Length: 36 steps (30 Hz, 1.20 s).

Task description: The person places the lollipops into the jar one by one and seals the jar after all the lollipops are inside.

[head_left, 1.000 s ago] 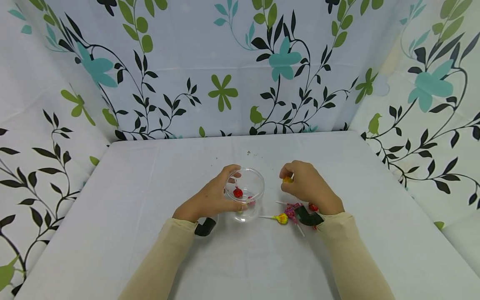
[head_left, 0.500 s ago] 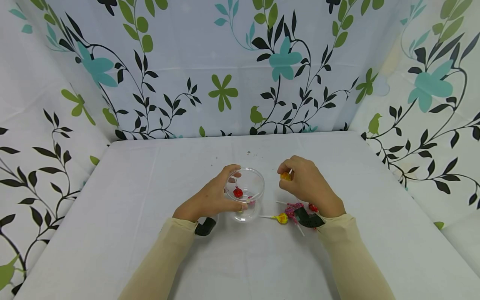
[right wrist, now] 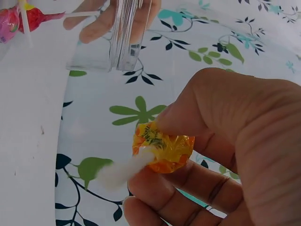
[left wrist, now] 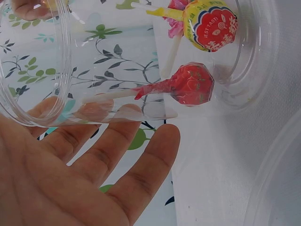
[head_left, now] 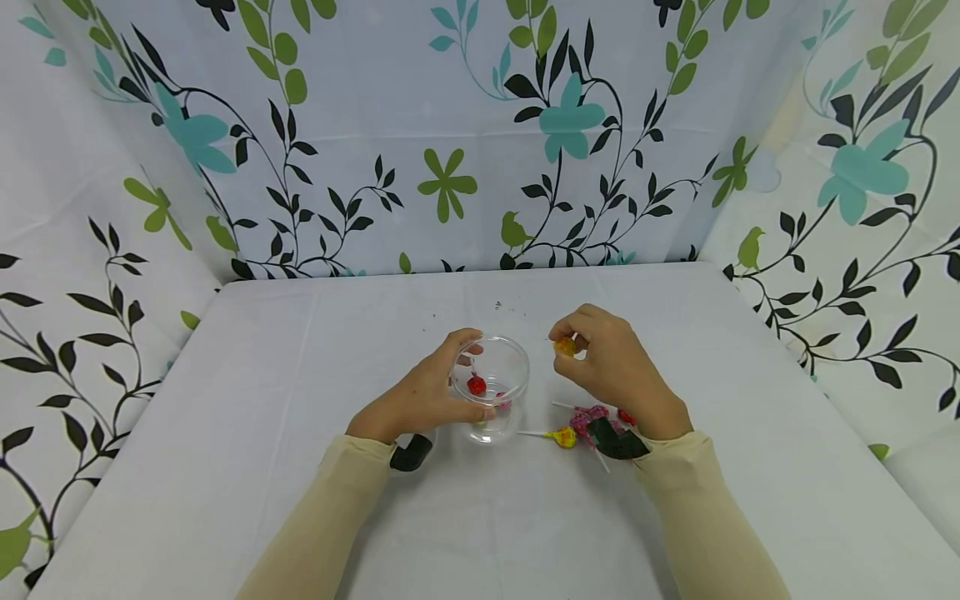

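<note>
My left hand grips a clear plastic jar that stands upright on the table, with its mouth uncovered. Inside lie a red lollipop, a yellow-and-red lollipop and a pink one, partly hidden. Right of the jar, above the table, my right hand pinches an orange-yellow lollipop by its wrapped head between thumb and fingers. Its white stick points towards the right wrist camera. Under the right wrist lies a small pile of lollipops, partly hidden by the wrist strap.
In that pile are a yellow lollipop, pink ones and a red one. A clear round rim lies beside the left hand, mostly covered in the head view. White cloth covers the table; patterned curtains surround it.
My right hand has moved slightly up and to the left with the orange-yellow lollipop, and more of the lollipop's head shows. The left hand and jar have stayed in place.
</note>
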Motion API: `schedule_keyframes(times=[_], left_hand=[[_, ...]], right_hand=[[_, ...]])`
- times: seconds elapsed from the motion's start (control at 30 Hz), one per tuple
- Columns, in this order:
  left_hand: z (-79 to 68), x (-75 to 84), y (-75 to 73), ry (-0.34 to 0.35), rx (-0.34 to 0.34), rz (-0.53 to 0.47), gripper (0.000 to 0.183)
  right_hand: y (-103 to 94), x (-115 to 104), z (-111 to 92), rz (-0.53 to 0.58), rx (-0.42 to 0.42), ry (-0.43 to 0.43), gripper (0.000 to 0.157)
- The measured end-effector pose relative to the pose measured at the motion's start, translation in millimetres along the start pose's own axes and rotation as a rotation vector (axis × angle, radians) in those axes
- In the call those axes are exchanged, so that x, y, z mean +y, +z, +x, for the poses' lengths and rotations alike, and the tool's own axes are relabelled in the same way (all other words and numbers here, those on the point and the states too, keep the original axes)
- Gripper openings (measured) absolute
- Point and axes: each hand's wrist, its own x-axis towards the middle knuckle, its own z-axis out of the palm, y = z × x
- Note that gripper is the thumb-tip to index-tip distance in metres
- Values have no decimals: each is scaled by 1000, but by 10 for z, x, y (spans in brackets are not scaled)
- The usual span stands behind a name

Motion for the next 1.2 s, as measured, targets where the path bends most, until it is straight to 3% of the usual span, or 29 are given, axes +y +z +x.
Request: schedule_keyframes(times=[0.27,1.2], left_hand=[[9,-8,-2,-16,4,-5,103],[0,16,-7,-25,-8,-5,104]], right_hand=[[1,-68,4,42,35,-90,14],[95,-250,-14,63,24,-180,24]])
